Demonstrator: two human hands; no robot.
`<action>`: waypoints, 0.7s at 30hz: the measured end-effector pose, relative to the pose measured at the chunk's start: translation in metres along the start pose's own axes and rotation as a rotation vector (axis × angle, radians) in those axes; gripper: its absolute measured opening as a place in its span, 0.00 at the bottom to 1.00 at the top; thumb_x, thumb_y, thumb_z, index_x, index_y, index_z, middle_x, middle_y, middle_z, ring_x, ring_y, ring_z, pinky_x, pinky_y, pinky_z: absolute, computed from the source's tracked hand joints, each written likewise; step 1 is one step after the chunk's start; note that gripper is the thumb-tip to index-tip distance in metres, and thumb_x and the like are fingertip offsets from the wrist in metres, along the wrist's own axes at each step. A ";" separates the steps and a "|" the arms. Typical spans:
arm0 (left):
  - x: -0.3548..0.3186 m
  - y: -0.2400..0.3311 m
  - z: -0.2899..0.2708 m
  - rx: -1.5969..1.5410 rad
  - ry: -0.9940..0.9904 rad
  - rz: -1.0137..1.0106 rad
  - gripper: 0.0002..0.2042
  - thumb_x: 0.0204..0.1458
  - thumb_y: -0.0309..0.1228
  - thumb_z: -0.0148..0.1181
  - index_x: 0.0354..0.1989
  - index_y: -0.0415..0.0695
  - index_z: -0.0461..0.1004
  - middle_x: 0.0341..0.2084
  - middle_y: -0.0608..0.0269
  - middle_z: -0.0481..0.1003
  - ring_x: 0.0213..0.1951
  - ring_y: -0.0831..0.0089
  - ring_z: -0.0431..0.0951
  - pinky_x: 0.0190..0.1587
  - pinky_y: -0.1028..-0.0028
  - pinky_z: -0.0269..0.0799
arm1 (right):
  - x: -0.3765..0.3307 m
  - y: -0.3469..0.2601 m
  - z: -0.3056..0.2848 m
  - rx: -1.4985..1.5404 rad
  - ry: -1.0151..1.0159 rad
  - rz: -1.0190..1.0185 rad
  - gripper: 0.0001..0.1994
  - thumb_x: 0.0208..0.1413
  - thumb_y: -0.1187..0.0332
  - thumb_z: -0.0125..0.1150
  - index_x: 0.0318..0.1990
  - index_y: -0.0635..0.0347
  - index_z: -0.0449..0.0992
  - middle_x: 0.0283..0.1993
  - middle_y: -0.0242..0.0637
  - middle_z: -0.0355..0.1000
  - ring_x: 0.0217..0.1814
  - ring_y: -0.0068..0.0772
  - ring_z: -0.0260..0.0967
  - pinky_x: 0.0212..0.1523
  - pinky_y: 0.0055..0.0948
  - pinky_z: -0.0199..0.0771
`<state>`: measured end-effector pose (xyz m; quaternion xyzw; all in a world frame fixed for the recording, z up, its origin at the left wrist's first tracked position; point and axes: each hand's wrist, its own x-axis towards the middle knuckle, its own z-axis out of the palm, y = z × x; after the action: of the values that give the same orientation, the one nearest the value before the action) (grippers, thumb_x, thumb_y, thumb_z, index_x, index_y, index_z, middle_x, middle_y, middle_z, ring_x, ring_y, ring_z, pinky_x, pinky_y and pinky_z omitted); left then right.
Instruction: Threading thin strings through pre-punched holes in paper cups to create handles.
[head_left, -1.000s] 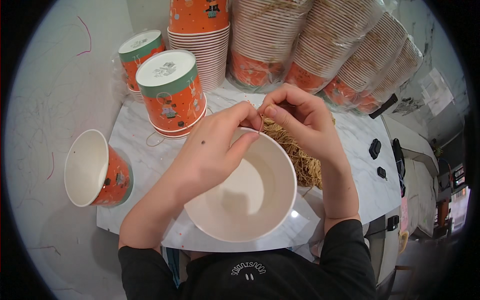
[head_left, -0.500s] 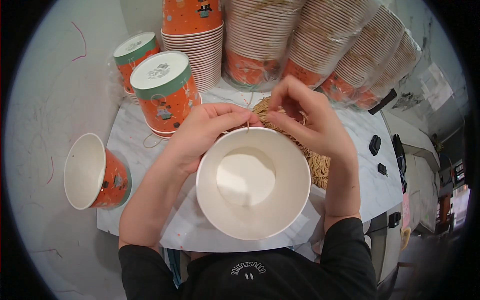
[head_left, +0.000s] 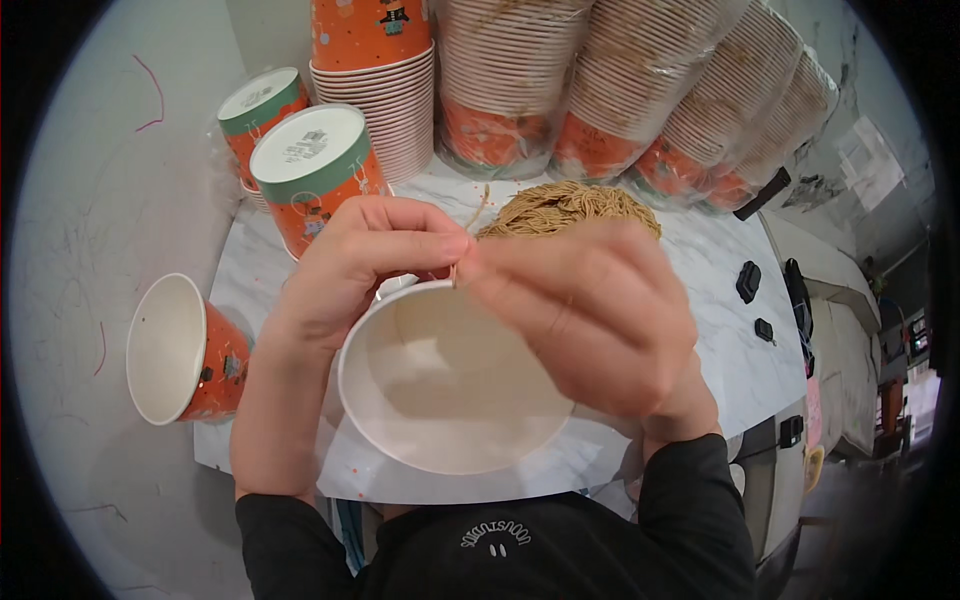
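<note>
Twine [head_left: 478, 208] pinched at white bowl [head_left: 450, 390] rim by left hand [head_left: 365, 265] and right hand [head_left: 590, 310]; bowl held above tabletop [head_left: 700, 270] | twine bundle [head_left: 570, 208] behind; orange cup [head_left: 185, 350] lying left

A white inside is shown by the paper cup [head_left: 440, 395]; orange walls printed with small dark figures are seen on the tipped cup [head_left: 185, 350]; green bands ring the upturned cups [head_left: 315, 175]; tan string [head_left: 570, 208] is heaped on white grey-veined marble [head_left: 720, 340].
</note>
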<state>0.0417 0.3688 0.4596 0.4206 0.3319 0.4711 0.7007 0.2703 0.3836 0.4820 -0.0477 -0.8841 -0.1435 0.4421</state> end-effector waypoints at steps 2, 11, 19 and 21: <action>-0.002 0.001 0.003 0.031 -0.034 -0.019 0.05 0.54 0.25 0.63 0.33 0.36 0.79 0.29 0.59 0.81 0.32 0.76 0.82 0.37 0.77 0.76 | 0.001 0.008 -0.004 -0.094 0.017 0.125 0.17 0.37 0.75 0.70 0.40 0.60 0.86 0.42 0.34 0.81 0.37 0.37 0.73 0.38 0.32 0.75; 0.008 -0.014 0.012 -0.005 0.018 -0.046 0.06 0.57 0.26 0.60 0.32 0.36 0.79 0.30 0.56 0.82 0.32 0.74 0.82 0.38 0.75 0.78 | -0.012 0.049 0.010 0.198 -0.126 0.216 0.14 0.46 0.75 0.71 0.43 0.58 0.83 0.45 0.33 0.78 0.48 0.42 0.70 0.47 0.37 0.74; 0.021 -0.030 0.010 -0.025 0.055 -0.011 0.09 0.60 0.31 0.58 0.34 0.37 0.80 0.30 0.58 0.82 0.31 0.75 0.81 0.38 0.76 0.78 | -0.029 0.081 0.024 0.351 -0.203 0.369 0.03 0.54 0.74 0.69 0.36 0.56 0.84 0.44 0.30 0.81 0.50 0.33 0.71 0.49 0.31 0.70; 0.025 -0.035 0.011 -0.062 0.152 0.026 0.10 0.62 0.30 0.58 0.38 0.36 0.81 0.30 0.59 0.83 0.30 0.79 0.80 0.36 0.78 0.77 | -0.028 0.078 0.026 0.268 -0.187 0.355 0.03 0.54 0.74 0.69 0.36 0.57 0.83 0.44 0.31 0.81 0.49 0.32 0.72 0.49 0.31 0.70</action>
<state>0.0734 0.3820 0.4307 0.3661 0.3639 0.5207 0.6800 0.2832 0.4666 0.4613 -0.1563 -0.9101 0.0603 0.3791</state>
